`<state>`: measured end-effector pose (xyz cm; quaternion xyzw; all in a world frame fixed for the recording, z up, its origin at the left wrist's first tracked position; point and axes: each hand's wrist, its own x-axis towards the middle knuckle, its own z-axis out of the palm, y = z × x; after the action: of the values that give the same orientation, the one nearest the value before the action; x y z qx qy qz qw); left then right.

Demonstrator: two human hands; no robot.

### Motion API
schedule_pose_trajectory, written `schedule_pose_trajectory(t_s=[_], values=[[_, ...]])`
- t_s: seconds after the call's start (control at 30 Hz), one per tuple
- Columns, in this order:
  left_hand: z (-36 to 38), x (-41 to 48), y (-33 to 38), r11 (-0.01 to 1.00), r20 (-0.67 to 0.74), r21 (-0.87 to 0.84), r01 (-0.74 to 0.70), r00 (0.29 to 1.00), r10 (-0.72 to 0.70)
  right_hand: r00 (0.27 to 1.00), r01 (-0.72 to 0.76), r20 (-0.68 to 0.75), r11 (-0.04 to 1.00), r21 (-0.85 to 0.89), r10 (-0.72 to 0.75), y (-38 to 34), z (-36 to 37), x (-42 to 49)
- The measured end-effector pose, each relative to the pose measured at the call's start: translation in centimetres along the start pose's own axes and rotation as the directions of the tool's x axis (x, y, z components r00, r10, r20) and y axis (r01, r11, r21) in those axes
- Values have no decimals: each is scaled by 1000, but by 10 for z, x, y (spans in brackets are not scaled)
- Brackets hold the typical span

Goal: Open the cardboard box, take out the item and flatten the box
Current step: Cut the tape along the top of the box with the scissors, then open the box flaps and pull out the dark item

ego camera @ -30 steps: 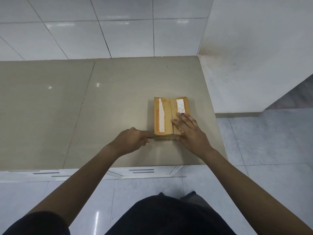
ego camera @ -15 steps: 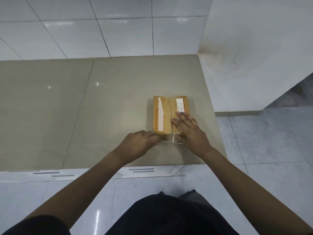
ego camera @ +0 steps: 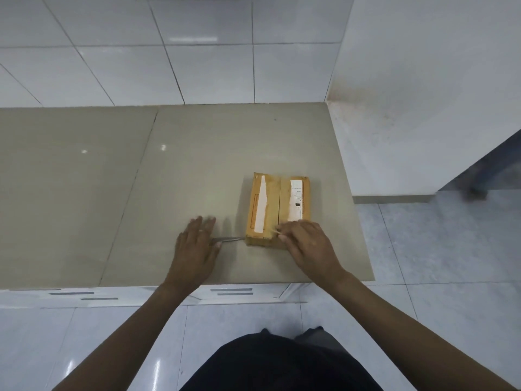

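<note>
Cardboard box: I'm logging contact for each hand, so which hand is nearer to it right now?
Right. The right hand rests on the cardboard box at its near right corner. The left hand lies spread on the counter, apart from the box's left side.

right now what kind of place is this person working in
Probably a kitchen or utility room in a home. A beige stone-look countertop sits on white cabinets with slim drawer pulls, backed by a white tiled wall, with glossy pale floor tiles below. The cardboard box lies on the counter.
</note>
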<state>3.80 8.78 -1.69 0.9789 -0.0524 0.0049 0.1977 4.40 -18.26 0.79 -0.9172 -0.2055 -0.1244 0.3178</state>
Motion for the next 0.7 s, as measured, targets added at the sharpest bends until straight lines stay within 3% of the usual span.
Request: schedule_pose_trajectory(t_s=[0.1, 0.17, 0.3, 0.37, 0.43, 0.57, 0.7], values=[[6, 3, 35, 929, -28, -356, 106, 992, -124, 974, -223, 11, 947, 231, 226, -21, -4, 5], [8, 10, 58, 862, 30, -500, 83, 996, -78, 944, -313, 18, 877, 363, 329, -33, -4, 7], [-4, 43, 58, 901, 164, -434, -31, 980, 113, 885, -385, -39, 776, 499, 464, -41, -13, 6], [-15, 64, 55, 973, 227, -227, -39, 970, 91, 840, -396, -91, 719, 571, 535, -40, -24, 9], [-22, 72, 68, 999, 195, -29, -22, 980, 28, 796, -403, -147, 696, 594, 587, -36, -33, 15], [-12, 63, 108, 994, 414, -33, -103, 904, 107, 724, -412, -236, 680, 606, 648, -23, -50, 25], [-10, 63, 115, 978, 407, -174, 117, 913, -37, 635, -392, -210, 544, 742, 744, -6, -63, 32]])
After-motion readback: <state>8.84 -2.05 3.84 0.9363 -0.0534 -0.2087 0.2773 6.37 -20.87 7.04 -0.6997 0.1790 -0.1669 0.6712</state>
